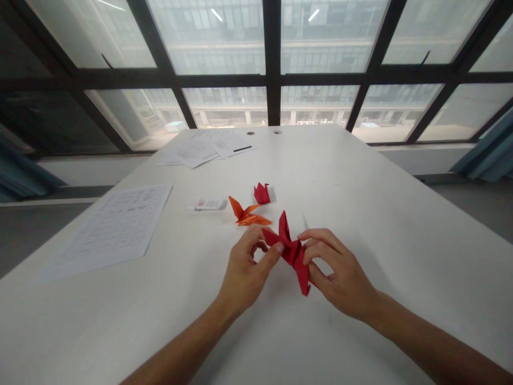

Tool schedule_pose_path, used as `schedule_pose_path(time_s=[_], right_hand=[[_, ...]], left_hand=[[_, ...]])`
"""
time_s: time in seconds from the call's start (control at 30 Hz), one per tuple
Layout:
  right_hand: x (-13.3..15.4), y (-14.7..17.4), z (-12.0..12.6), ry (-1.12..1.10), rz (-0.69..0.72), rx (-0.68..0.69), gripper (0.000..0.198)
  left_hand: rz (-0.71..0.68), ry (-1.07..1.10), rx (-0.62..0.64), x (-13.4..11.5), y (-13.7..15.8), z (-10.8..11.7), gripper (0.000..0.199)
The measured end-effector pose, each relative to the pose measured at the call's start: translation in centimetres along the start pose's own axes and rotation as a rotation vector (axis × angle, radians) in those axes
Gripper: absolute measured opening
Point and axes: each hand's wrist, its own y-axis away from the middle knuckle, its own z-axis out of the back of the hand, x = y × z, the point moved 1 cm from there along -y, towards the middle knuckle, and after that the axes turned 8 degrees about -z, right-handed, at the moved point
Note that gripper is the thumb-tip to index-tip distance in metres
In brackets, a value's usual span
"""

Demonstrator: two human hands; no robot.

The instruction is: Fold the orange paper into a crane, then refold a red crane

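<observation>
A red folded-paper crane (pixel 292 251) is held between both hands just above the table. My left hand (pixel 248 267) pinches its left side, with the thumb on top of the paper. On the opposite side, my right hand (pixel 336 267) grips the paper between thumb and fingers. One pointed flap rises away from me and another part points down towards me. Beyond my left hand lies an orange origami crane (pixel 247 214) with spread wings. A smaller red paper crane (pixel 262 193) sits just behind the orange one.
A white glue bottle (pixel 209 204) lies left of the orange crane. A written sheet (pixel 116 227) is at the table's left side, and several papers (pixel 204 147) overlap at the far left. The white table (pixel 360 187) reaches towards large windows. Blue curtains (pixel 487 152) hang at both sides.
</observation>
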Motion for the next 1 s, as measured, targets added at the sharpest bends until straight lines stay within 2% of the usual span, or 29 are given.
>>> schedule_pose_path(time_s=[0.17, 0.3, 0.43, 0.57, 0.67, 0.8, 1.0], right_hand=[[0.0, -0.1, -0.2, -0.195, -0.185, 0.056, 0.017], [-0.2, -0.2, -0.4, -0.488, -0.424, 0.084, 0.01], [-0.1, -0.4, -0.4, -0.599, -0.555, 0.049, 0.017], [0.1, -0.7, -0.3, -0.699, -0.589, 0.036, 0.021], [-0.1, -0.9, -0.2, -0.772, -0.576, 0.065, 0.02], [-0.8, -0.9, 0.0, -0.779, -0.53, 0.106, 0.017], [-1.3, -0.6, 0.2, -0.659, -0.512, 0.108, 0.016]], left_hand=[[0.067, 0.137, 0.051, 0.0, -0.2, 0.1, 0.018], [0.024, 0.049, 0.099, 0.2, -0.2, 0.6, 0.022], [0.063, 0.009, 0.163, 0.5, -0.2, 0.7, 0.023], [0.252, 0.262, 0.213, 0.7, -0.3, 0.2, 0.02], [0.362, 0.397, 0.19, 0.9, -0.3, 0.1, 0.025], [0.394, 0.459, 0.129, 0.9, -0.3, 0.4, 0.031], [0.423, 0.426, 0.18, 0.4, -0.5, 0.7, 0.03]])
